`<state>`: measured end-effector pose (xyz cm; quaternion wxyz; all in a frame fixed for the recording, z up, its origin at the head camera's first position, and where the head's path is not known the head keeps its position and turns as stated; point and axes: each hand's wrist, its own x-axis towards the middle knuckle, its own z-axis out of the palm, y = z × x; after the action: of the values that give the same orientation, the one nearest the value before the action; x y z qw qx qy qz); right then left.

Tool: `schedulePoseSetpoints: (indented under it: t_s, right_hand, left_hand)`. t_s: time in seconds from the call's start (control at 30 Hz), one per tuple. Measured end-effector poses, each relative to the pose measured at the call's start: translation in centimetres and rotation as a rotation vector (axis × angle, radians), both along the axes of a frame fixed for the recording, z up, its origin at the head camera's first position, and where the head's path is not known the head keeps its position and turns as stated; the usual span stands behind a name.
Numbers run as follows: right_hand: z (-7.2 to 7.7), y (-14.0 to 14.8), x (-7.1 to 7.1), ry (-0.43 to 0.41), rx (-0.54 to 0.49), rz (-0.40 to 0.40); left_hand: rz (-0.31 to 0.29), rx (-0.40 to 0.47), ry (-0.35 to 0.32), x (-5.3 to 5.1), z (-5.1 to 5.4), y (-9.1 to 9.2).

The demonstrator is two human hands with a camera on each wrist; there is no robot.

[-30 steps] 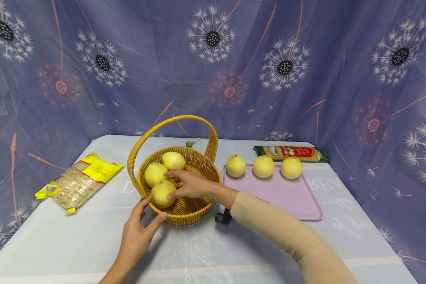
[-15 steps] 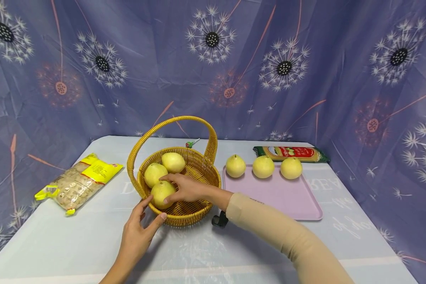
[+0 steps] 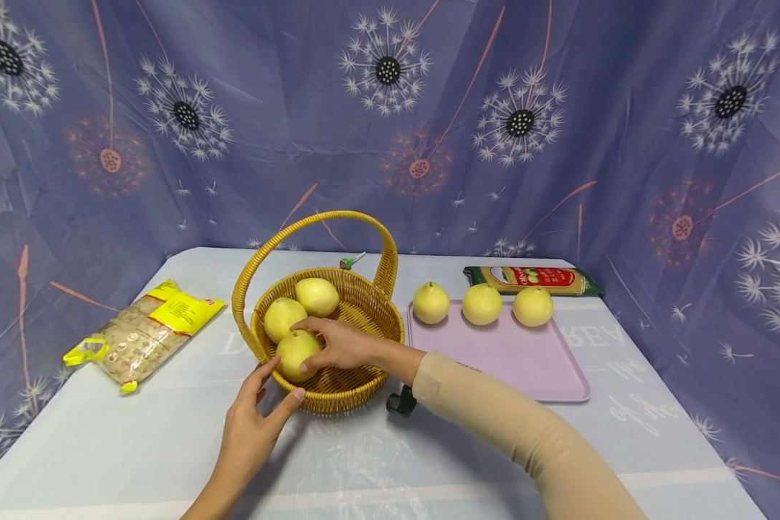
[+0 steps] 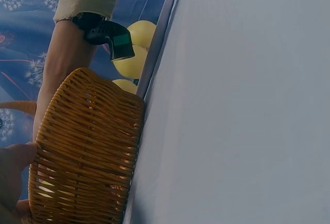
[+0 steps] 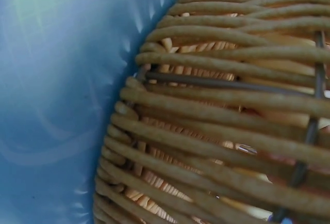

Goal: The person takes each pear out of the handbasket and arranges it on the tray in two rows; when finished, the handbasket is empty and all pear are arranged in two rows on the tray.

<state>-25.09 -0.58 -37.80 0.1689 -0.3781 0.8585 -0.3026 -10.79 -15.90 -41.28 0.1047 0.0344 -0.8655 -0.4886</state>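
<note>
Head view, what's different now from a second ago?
The right hand has shifted slightly left, and its fingers have drawn in round the nearest yellow fruit in the basket. Nothing was visibly let go. The left hand stays at the basket's rim; the basket and the three fruits along the tray's far edge stayed put.

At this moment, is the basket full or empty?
The basket is partly filled: three fruits lie toward its left; bare wicker shows at its right.
</note>
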Motion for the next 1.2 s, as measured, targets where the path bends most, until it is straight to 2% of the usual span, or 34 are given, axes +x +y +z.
schedulePoseSetpoints:
  t_s: [0.3, 0.6, 0.83, 1.2]
  right_hand:
    - [0.2, 0.5, 0.0, 0.018, -0.011, -0.007]
    - [0.2, 1.0, 0.0, 0.088, -0.029, 0.013]
    - [0.2, 1.3, 0.3, 0.117, 0.011, -0.009]
    - [0.5, 1.5, 0.7, 0.135, 0.052, 0.017]
  left_hand:
    - [0.004, -0.005, 0.018, 0.0, 0.0, 0.1]
    - [0.017, -0.014, 0.05, -0.1, -0.1, 0.2]
    - [0.019, -0.009, 0.044, -0.1, -0.2, 0.1]
    - [0.016, -0.01, 0.037, -0.1, -0.2, 0.1]
